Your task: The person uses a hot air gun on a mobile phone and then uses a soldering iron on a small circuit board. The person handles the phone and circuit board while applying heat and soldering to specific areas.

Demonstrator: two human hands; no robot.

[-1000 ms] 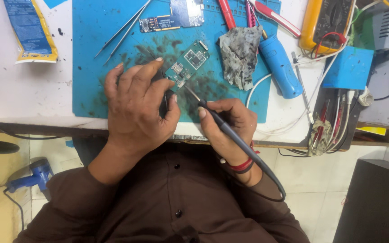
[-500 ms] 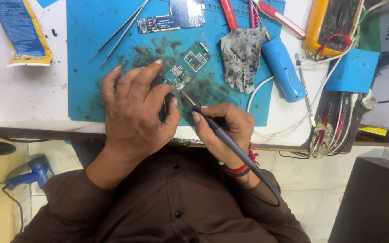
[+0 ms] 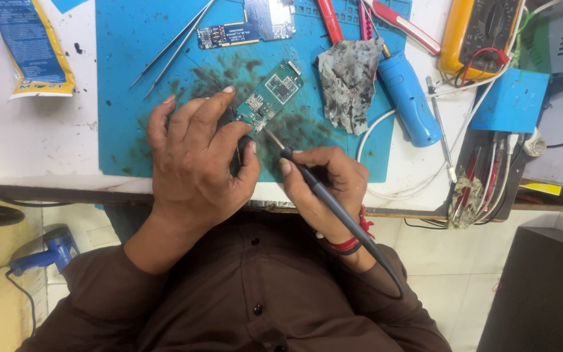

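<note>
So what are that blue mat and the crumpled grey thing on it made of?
The blue mat looks like matte rubber or silicone: flat, dull, stained dark near the green circuit board. The crumpled grey thing seems a soiled cloth or paper wipe, going by its soft folds; which one is unclear.

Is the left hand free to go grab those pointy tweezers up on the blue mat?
Probably not right away. The left hand is pressed down beside the green circuit board. The tweezers lie bare on the blue mat with nothing on them, so the way is open once that hand lets go.
</note>
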